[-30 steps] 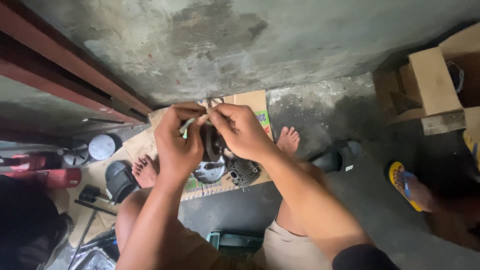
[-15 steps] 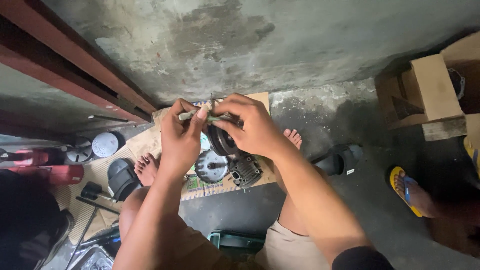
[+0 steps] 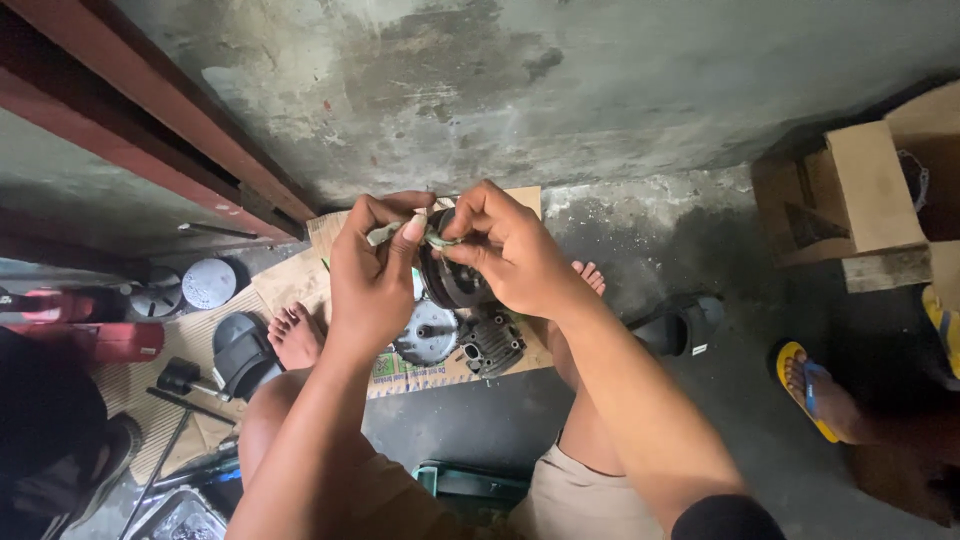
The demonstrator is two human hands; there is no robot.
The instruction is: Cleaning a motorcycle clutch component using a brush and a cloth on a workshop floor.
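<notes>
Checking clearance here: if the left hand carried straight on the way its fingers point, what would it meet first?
Probably the pale strip pinched at the left hand fingertips, then the dark round ribbed metal part held by the right hand; depth is unclear.

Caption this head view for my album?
Left hand and right hand grip a round dark metal part above cardboard.

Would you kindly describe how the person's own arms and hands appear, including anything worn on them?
Both forearms are bare, with no gloves, watch or rings visible. The left hand and the right hand have uncovered fingers with short nails. A dark sleeve edge shows at the right upper arm near the bottom of the view. The left arm's upper part shows no sleeve in view.
</notes>
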